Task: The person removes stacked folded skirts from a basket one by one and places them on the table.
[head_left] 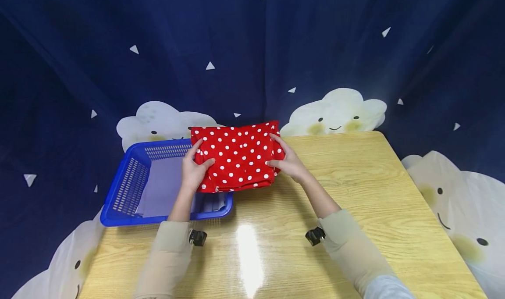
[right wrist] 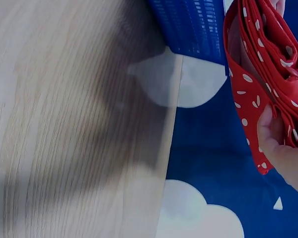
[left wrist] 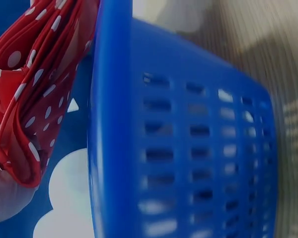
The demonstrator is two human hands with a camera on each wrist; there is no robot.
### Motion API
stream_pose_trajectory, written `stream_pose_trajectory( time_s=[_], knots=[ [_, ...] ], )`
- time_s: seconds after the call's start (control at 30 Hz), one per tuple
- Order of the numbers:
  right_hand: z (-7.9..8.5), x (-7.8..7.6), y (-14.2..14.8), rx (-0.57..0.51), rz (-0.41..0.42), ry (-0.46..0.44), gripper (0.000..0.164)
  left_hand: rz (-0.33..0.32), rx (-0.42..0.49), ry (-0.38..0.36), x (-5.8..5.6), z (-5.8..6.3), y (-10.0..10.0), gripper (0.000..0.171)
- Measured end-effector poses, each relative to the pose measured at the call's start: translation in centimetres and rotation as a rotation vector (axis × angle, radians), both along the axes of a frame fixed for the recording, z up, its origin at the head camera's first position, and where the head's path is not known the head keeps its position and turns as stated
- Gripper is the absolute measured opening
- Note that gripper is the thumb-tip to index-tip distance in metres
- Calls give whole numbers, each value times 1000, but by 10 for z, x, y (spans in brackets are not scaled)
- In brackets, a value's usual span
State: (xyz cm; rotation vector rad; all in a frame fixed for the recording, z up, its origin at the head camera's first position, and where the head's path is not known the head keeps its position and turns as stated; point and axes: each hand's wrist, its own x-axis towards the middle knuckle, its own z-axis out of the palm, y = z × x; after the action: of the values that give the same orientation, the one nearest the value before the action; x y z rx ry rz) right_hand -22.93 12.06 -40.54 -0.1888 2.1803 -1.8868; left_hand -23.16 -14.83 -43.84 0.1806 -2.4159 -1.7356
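Note:
A folded red cloth with white polka dots [head_left: 238,156] is held up between both hands, over the right part of a blue plastic basket [head_left: 130,221]. My left hand [head_left: 193,169] grips its left side, thumb on the near face. On the opposite side my right hand [head_left: 289,161] pinches the edge, thumb toward me. Several folded layers of the cloth [left wrist: 32,99] show in the left wrist view, beside the basket's slotted wall [left wrist: 213,134]. From the right wrist, the thumb of the right hand [right wrist: 288,158] presses against the layered cloth [right wrist: 248,99].
The basket stands at the left of a light wooden table [head_left: 347,189] and has a pale flat sheet [head_left: 163,187] inside. Behind the table hangs a dark blue curtain [head_left: 244,36] printed with clouds and white triangles. Black wrist cameras sit at both sleeves.

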Motion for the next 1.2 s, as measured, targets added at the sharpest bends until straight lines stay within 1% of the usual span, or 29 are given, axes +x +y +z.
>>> stream_pose_trajectory(
  time_s=[0.1, 0.3, 0.4, 0.63, 0.7, 0.87, 1.07, 1.2],
  knots=[
    [-3, -2, 10, 14, -8, 4, 79, -5, -5, 18, -2, -1, 10, 66],
    [-21, -12, 31, 31, -26, 10, 79, -10, -8, 39, -5, -2, 28, 65],
    [-27, -15, 39, 46, -28, 15, 80, -7, -4, 43, -7, -4, 36, 65],
    [-31, -18, 55, 32, -38, 16, 79, -32, 17, 79, -13, -10, 51, 64],
    [-32, -19, 60, 19, -33, 12, 79, -30, 15, 89, -14, -12, 56, 64],
    [-36, -21, 71, -4, -32, -1, 79, -38, 20, 84, -17, -15, 66, 64],
    [-40, -22, 84, 7, -53, -13, 79, -32, -8, 67, -19, -18, 79, 64],
    [-41, -21, 91, -34, -54, -23, 80, -37, -30, 96, -21, -21, 87, 66]
  ],
)
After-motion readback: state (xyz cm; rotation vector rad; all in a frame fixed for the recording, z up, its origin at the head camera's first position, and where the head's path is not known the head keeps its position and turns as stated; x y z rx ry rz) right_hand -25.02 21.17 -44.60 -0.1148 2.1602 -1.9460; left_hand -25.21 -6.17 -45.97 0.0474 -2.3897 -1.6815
